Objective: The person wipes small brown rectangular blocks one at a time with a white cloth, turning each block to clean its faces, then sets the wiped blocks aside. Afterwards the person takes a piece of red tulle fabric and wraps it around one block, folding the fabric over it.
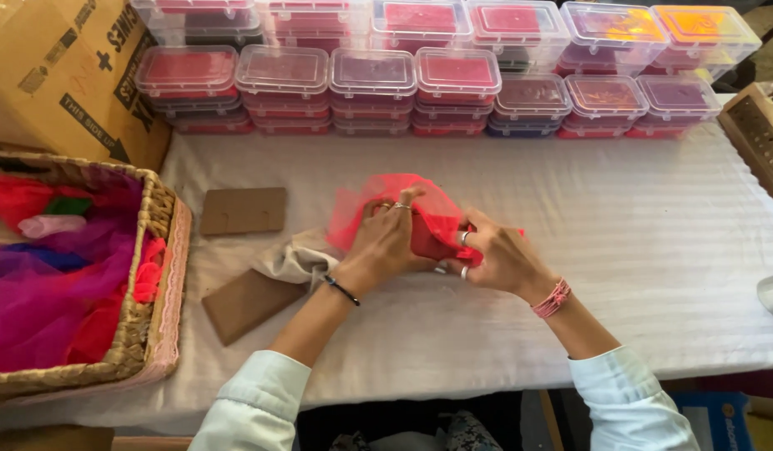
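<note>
I'm gripping the red box [424,240] mid-table with my left hand [385,246] and right hand [497,255], fingers of both pinching the red net [403,196] around it. If my pinch loosens, I'm guessing the net springs open and slides off.

Sheer red tulle [403,200] in my hands; matt ribbed white tablecloth [654,250], glossy clear plastic boxes [370,75], rough wicker basket [157,217].
</note>
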